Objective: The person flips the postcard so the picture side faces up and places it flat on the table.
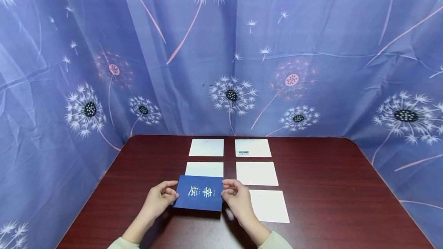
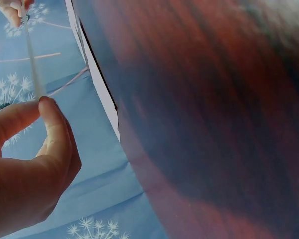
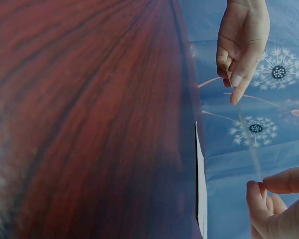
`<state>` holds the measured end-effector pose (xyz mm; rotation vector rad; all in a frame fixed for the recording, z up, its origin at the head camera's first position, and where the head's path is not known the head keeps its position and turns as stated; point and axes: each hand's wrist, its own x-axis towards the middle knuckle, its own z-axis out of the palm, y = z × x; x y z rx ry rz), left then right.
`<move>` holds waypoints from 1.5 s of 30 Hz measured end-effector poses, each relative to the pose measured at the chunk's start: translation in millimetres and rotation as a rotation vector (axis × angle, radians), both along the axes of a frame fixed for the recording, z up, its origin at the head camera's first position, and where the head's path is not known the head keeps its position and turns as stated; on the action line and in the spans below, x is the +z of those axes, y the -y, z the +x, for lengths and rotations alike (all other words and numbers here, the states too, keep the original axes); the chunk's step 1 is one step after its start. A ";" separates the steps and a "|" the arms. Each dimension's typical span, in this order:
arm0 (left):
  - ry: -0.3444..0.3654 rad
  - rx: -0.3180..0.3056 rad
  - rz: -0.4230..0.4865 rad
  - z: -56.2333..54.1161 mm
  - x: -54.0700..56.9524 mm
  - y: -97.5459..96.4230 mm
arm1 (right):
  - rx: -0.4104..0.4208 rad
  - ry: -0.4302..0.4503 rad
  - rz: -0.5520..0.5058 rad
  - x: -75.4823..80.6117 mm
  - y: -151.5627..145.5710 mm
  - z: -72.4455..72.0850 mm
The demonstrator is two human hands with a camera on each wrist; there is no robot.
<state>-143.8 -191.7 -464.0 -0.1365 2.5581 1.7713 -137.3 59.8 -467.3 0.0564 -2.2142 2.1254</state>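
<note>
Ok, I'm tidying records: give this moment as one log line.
left hand: pinches blue card, left edge | right hand: pinches right edge | blue card: held above table | white cards: on table

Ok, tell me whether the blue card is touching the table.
Apart: the left wrist view shows the blue card edge-on, with patterned curtain visible between it and the table.

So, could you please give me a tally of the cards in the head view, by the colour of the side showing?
Blue card: 1, held by the left hand and the right hand
White cards: 5, lying on the table
Total: 6 cards in sight
</note>
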 end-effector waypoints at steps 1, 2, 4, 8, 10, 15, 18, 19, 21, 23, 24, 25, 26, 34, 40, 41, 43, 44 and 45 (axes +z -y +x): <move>0.001 -0.016 -0.011 -0.1 0.1 -0.2 | 0.000 0.001 0.001 -0.1 -0.2 0.2; 0.002 -0.031 -0.022 -0.2 0.3 -0.4 | 0.001 0.001 0.005 -0.5 -0.2 0.2; 0.003 -0.066 -0.040 -0.2 0.7 -0.5 | 0.007 0.001 0.020 -1.8 -0.4 0.3; 0.000 -0.119 -0.095 -0.2 -1.1 -0.6 | 0.026 -0.008 0.070 -5.0 -0.9 0.8; 0.000 -0.131 -0.125 -0.5 -2.6 -1.1 | 0.034 -0.017 0.086 -6.0 -1.2 1.2; -0.006 -0.136 -0.250 -2.1 -7.4 -3.6 | 0.068 -0.007 0.151 -7.1 -1.7 1.4; -0.013 -0.146 -0.342 -3.9 -10.8 -5.9 | 0.108 0.009 0.214 -7.3 -2.7 1.9; -0.015 -0.149 -0.365 -4.5 -11.8 -6.8 | 0.121 0.012 0.242 -7.5 -3.2 2.1; -0.019 -0.151 -0.405 -5.5 -13.1 -8.5 | 0.139 0.021 0.299 -7.7 -3.5 2.3; -0.023 -0.157 -0.440 -5.7 -13.6 -9.7 | 0.156 0.026 0.353 -8.3 -3.3 2.3; -0.023 -0.157 -0.454 -5.5 -13.5 -10.5 | 0.166 0.032 0.367 -8.2 -3.0 2.5; -0.022 -0.157 -0.468 -5.3 -13.4 -11.2 | 0.172 0.039 0.378 -8.7 -2.6 2.7; -0.021 -0.159 -0.480 -5.0 -13.4 -11.7 | 0.181 0.045 0.381 -8.9 -2.3 3.0; -0.021 -0.179 -0.536 -2.7 -14.4 -13.7 | 0.225 0.031 0.492 -9.7 -2.4 2.2; -0.082 -0.190 -0.619 -0.9 -17.7 -16.0 | 0.249 -0.015 0.617 -12.5 -2.3 0.2; -0.100 -0.196 -0.648 -0.9 -17.3 -16.7 | 0.251 -0.018 0.629 -13.1 -1.8 -0.3; -0.121 -0.204 -0.699 -1.3 -16.0 -18.3 | 0.251 -0.025 0.652 -13.3 -0.8 -1.4; -0.121 -0.207 -0.719 -1.5 -14.7 -19.3 | 0.253 -0.019 0.664 -13.2 0.0 -1.8; -0.120 -0.213 -0.739 -1.8 -13.8 -20.2 | 0.257 -0.009 0.680 -13.0 0.9 -2.2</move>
